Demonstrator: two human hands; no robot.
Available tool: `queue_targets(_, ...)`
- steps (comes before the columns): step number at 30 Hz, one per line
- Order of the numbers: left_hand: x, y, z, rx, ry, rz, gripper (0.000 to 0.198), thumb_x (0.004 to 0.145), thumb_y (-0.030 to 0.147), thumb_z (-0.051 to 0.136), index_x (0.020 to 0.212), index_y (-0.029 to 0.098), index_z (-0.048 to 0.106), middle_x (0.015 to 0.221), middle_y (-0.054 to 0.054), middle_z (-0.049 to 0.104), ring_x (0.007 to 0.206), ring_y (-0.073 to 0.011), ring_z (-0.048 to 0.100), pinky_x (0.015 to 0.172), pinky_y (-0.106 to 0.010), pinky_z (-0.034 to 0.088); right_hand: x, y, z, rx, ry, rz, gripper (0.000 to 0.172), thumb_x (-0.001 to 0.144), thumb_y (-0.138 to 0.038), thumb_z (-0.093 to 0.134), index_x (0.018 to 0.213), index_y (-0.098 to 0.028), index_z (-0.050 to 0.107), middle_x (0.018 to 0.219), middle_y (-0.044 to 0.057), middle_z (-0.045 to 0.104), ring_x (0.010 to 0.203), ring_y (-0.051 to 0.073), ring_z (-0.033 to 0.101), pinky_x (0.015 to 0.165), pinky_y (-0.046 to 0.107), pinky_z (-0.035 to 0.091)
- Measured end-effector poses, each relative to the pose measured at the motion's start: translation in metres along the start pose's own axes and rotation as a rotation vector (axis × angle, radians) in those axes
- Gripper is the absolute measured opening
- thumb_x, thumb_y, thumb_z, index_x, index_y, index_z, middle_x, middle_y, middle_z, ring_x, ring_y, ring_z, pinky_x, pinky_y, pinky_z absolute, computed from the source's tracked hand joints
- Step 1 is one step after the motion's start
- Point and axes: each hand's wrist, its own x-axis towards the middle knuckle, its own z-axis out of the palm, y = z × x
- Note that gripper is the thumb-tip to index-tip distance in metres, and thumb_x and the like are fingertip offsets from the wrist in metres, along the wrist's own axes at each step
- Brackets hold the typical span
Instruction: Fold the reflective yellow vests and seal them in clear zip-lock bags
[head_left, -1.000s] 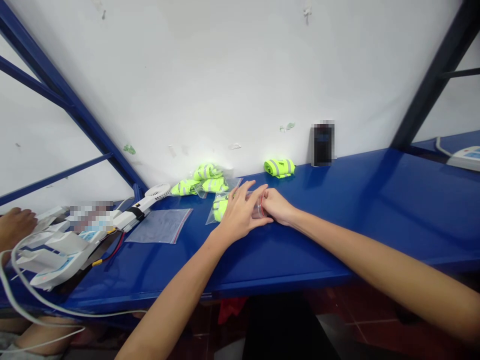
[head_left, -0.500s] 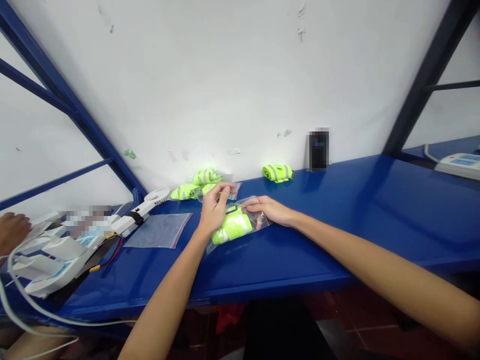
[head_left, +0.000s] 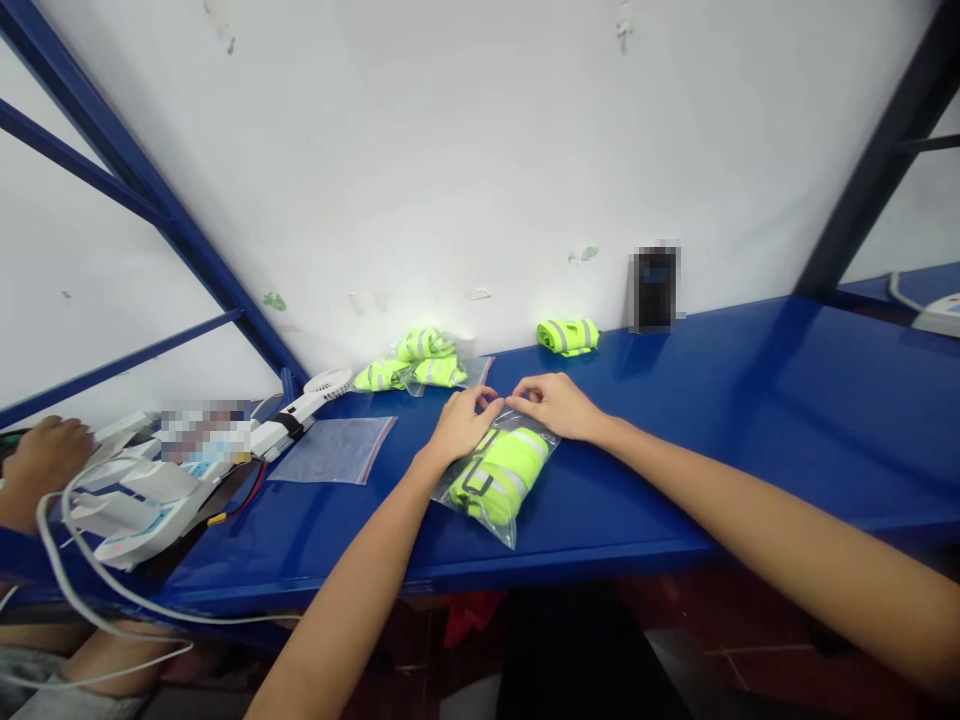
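A clear plastic bag with a folded neon-yellow reflective vest (head_left: 504, 474) inside lies on the blue table (head_left: 645, 480), near its front edge. My left hand (head_left: 465, 424) pinches the far edge of the bag at its left part. Close beside it, my right hand (head_left: 556, 404) pinches the same edge, the fingertips of both hands nearly touching. Black trim shows on the vest through the plastic.
Several bagged yellow vests (head_left: 426, 358) lie by the wall, and a rolled one (head_left: 568, 336) sits farther right. A flat bag (head_left: 334, 450), white fan (head_left: 328, 382), chargers with cables (head_left: 150, 500) and another person's hand (head_left: 52, 455) are left. A dark blurred object (head_left: 655, 290) leans on the wall.
The bag has turned so that its edge faces away from me, with the vest nearer the table's front. My right hand has come next to my left at that edge. The view has shifted slightly.
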Motion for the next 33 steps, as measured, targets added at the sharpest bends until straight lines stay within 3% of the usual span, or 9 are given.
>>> queue_targets(3,0.002,-0.001,-0.003,0.137,-0.046,-0.062,0.034,0.084,0.051,0.055,0.088,0.022,0.072,0.085,-0.005,0.068,0.086,-0.0237,0.059,0.078,-0.034,0.04,0.001,0.004,0.0,-0.152,-0.056,0.058,0.03,0.086,-0.046,0.058,0.087,-0.02,0.073,0.071,0.002,0.066,0.062,0.015,0.056,0.058,0.025,0.033)
queue_targets(6,0.004,-0.003,-0.004,0.103,-0.095,-0.139,0.025,0.079,0.044,0.062,0.087,0.022,0.07,0.081,-0.003,0.066,0.08,-0.0216,0.059,0.074,-0.032,0.039,0.001,0.004,0.001,-0.243,-0.136,0.101,0.029,0.085,-0.047,0.059,0.093,-0.023,0.072,0.079,0.004,0.069,0.067,0.017,0.059,0.058,0.026,0.032)
queue_targets(8,0.004,-0.006,-0.003,0.001,-0.098,-0.141,0.023,0.075,0.039,0.066,0.087,0.02,0.067,0.078,-0.001,0.064,0.074,-0.0183,0.057,0.07,-0.029,0.039,0.0,0.002,0.003,-0.286,-0.177,0.106,0.027,0.085,-0.047,0.06,0.097,-0.025,0.071,0.084,0.005,0.069,0.071,0.018,0.061,0.057,0.026,0.032)
queue_targets(12,0.002,-0.01,0.001,-0.316,-0.058,-0.008,0.021,0.074,0.031,0.068,0.087,0.017,0.061,0.073,0.0,0.059,0.067,-0.0129,0.053,0.065,-0.025,0.039,-0.002,0.003,0.005,-0.31,-0.197,0.04,0.027,0.088,-0.043,0.056,0.104,-0.027,0.07,0.096,0.007,0.067,0.084,0.021,0.062,0.062,0.027,0.035)
queue_targets(17,0.002,-0.012,0.002,-0.545,-0.012,0.046,0.034,0.075,0.028,0.069,0.105,0.015,0.061,0.076,0.0,0.059,0.067,-0.0116,0.055,0.065,-0.024,0.042,-0.001,0.005,0.004,-0.176,-0.15,-0.043,0.019,0.089,-0.031,0.056,0.094,-0.021,0.072,0.092,0.006,0.068,0.082,0.018,0.061,0.07,0.026,0.04)
queue_targets(20,0.001,-0.009,0.0,-0.469,-0.016,0.104,0.032,0.08,0.027,0.064,0.11,0.016,0.065,0.079,-0.002,0.058,0.069,-0.0124,0.055,0.066,-0.024,0.044,-0.001,0.003,0.003,-0.077,-0.137,-0.043,0.017,0.089,-0.028,0.057,0.092,-0.02,0.071,0.085,0.003,0.071,0.075,0.015,0.062,0.069,0.025,0.04)
queue_targets(25,-0.003,0.0,-0.006,-0.171,0.036,0.259,0.024,0.084,0.019,0.052,0.1,0.018,0.071,0.087,-0.005,0.058,0.08,-0.0157,0.057,0.075,-0.028,0.047,-0.003,0.002,0.002,-0.033,-0.056,-0.034,0.016,0.086,-0.028,0.059,0.095,-0.02,0.07,0.082,0.001,0.071,0.072,0.014,0.062,0.066,0.024,0.04)
queue_targets(33,-0.004,0.002,-0.008,-0.109,0.054,0.256,0.031,0.078,0.01,0.05,0.103,0.017,0.067,0.09,-0.004,0.058,0.083,-0.0165,0.057,0.078,-0.029,0.048,-0.003,0.002,0.001,-0.119,-0.043,-0.037,0.011,0.084,-0.024,0.062,0.089,-0.02,0.071,0.088,0.004,0.07,0.077,0.016,0.062,0.07,0.025,0.041)
